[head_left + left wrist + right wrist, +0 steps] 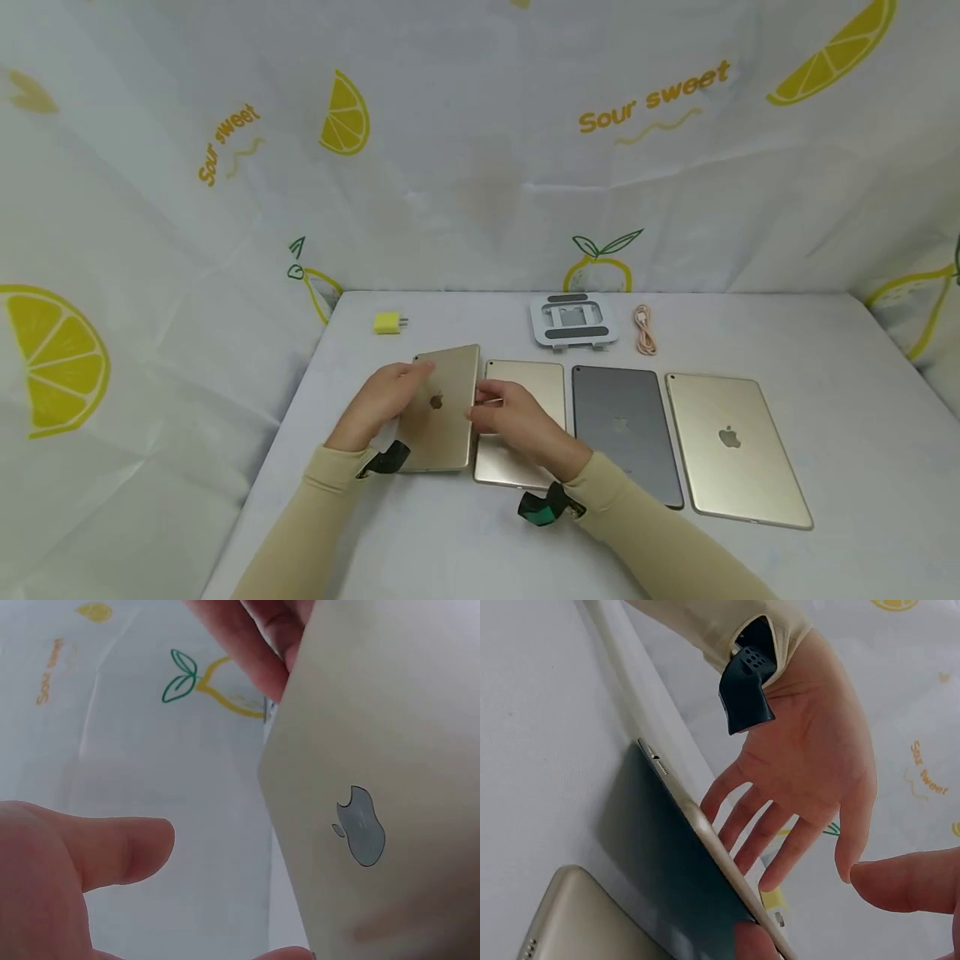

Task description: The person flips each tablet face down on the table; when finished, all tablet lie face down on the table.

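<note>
My right hand [525,421] grips the right edge of a gold tablet [442,437] with an apple logo on its back. The tablet is tilted, its right side raised and its dark screen side [679,862] facing down. One fingertip [754,941] of that hand shows on the screen side. At the tablet's left edge is my left hand [381,402], with straight, spread fingers [739,817] and the thumb [131,847] held away from the back. Directly right of it, a second gold tablet [517,462] lies back up, partly covered by my right hand.
Farther right lie a grey tablet [622,400] and another gold tablet [727,475], both back up. Behind them are a yellow charger plug [387,323], a folded grey-white stand [573,333] and a coiled pink cable [644,329]. A lemon-print cloth [465,208] hangs behind the white table [465,542].
</note>
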### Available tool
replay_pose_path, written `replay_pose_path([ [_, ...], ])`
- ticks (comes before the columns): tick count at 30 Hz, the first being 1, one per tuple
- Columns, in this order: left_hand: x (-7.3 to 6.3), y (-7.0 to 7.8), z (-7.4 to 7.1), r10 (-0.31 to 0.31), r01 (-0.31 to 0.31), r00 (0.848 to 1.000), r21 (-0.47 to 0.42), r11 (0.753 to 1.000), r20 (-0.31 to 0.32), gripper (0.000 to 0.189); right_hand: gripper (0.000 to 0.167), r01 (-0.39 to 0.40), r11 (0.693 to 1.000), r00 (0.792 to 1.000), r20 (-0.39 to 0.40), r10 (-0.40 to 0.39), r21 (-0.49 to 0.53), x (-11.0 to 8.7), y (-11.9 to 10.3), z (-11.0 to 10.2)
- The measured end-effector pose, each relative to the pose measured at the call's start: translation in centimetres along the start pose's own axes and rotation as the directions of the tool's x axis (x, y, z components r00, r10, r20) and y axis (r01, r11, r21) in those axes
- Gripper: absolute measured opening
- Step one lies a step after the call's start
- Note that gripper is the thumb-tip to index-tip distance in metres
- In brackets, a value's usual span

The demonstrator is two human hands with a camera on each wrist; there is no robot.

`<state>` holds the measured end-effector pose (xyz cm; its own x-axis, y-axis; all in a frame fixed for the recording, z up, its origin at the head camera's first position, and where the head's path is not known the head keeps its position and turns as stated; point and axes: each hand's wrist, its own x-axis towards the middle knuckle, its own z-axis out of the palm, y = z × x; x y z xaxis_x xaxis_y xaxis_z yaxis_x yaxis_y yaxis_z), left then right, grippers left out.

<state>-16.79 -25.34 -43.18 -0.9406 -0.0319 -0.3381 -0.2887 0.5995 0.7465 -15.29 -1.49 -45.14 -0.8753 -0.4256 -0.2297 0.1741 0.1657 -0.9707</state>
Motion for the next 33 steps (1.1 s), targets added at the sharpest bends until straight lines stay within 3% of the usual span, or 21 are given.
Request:
replay_pose_path([
  [10,0.3,-0.4,-0.6,-0.027,0.027,1.000,0.042,0.999,-0.015,0.068,0.072,-0.041,0.995,0.999,0.019,0.043,-0.088,-0.2,0.0,0.9],
  [17,0.1,-0.7,-0.8,-0.046,0.046,0.999,0.052,0.998,-0.006,0.084,0.068,-0.052,0.979,0.998,0.020,0.057,-0.195,-0.8,-0.5,1.4],
  [22,0.1,-0.7,-0.6,-0.057,0.057,0.998,0.035,0.998,-0.004,0.086,0.064,-0.037,0.971,0.998,0.033,0.046,-0.237,-0.8,-0.5,1.4],
  [29,0.7,-0.7,0.0,-0.045,0.045,0.999,0.048,0.998,-0.006,0.089,0.059,0.008,0.961,1.000,0.007,-0.006,-0.277,-1.5,-0.4,-0.2],
  [33,0.6,-1.2,-0.1,-0.015,0.023,0.998,0.122,0.992,-0.063,0.087,0.058,0.047,0.935,0.998,-0.017,-0.056,-0.352,-2.6,-0.3,-2.7],
])
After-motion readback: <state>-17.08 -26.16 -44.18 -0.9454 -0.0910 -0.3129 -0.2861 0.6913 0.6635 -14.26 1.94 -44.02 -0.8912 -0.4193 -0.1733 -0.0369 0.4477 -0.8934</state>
